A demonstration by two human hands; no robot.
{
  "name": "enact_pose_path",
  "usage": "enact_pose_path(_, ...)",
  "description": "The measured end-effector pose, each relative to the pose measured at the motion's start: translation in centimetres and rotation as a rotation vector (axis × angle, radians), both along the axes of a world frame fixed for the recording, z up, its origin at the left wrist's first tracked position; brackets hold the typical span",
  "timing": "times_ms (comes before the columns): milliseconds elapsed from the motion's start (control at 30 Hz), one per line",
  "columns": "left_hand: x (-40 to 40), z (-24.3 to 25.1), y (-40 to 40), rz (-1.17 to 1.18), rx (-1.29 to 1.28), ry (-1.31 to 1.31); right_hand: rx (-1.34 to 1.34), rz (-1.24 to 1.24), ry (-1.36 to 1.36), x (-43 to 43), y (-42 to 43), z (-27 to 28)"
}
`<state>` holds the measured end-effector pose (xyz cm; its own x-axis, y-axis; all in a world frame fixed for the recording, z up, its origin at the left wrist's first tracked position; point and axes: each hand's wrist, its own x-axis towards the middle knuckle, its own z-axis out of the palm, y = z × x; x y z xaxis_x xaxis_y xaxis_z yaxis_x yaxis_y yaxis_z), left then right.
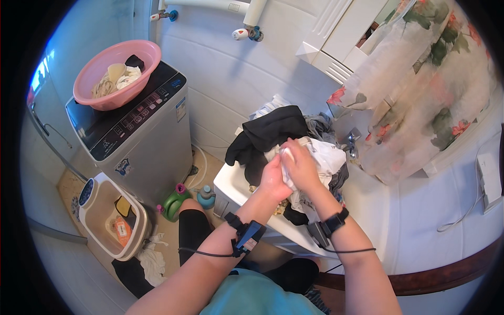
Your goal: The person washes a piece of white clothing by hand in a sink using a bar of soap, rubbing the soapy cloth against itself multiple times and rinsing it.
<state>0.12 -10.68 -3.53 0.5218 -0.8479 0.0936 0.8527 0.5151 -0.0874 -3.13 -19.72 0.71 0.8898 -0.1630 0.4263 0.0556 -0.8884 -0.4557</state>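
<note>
My left hand and my right hand meet over a heap of laundry, both gripping a bunched part of a white garment. A small pale patch shows between the fingers; I cannot tell whether it is cloth or soap. The rest of the garment spreads to the right over the pile. Black clothing is heaped just beyond my hands, with a grey garment behind it. The pile fills much of a white washbasin and hides its bottom.
A chrome faucet stands right of the pile, near a floral curtain. At left, a washing machine carries a pink basin of clothes. A foot-bath tub, green jug and blue bottle stand on the floor.
</note>
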Motion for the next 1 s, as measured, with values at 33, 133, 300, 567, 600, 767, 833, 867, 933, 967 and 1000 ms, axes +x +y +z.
enact_pose_path(33,0.1,0.1,0.3,0.004,0.0,0.003,0.066,0.1,0.045,-0.9,0.8,0.0)
enact_pose_path(133,0.4,-0.5,0.9,-0.001,0.141,0.262,0.087,0.287,0.172,-2.9,2.7,0.6)
enact_pose_path(300,-0.9,1.0,-0.1,0.004,0.08,0.012,-0.118,-0.047,-0.092,0.0,-1.0,0.0)
enact_pose_path(567,0.8,-3.9,-0.2,-0.04,-0.073,0.127,0.008,0.262,0.065,-3.4,3.7,-0.3)
enact_pose_path(600,0.6,-4.2,-0.2,-0.032,-0.188,0.142,0.009,0.26,0.069,-3.0,3.4,-0.5)
enact_pose_path(767,-1.2,1.3,-0.1,0.044,0.223,-0.019,0.045,-0.047,-0.088,-0.4,-0.5,-1.2)
enact_pose_path(833,-0.7,0.3,-0.4,0.027,0.174,0.011,0.063,-0.024,-0.091,-0.9,0.7,-1.3)
enact_pose_path(867,-0.3,-0.9,-0.7,0.014,0.125,0.047,0.063,-0.02,-0.094,-1.9,1.8,-1.6)
enact_pose_path(933,1.5,-5.7,-0.1,-0.062,-0.121,0.02,0.122,0.223,-0.009,-3.1,5.0,-1.0)
enact_pose_path(967,1.7,-6.2,-0.2,-0.054,-0.266,0.007,0.113,0.237,-0.017,-2.9,5.2,-0.8)
enact_pose_path(1000,0.7,-3.7,-0.3,-0.047,-0.127,0.02,0.11,0.215,-0.009,-2.6,3.7,-1.0)
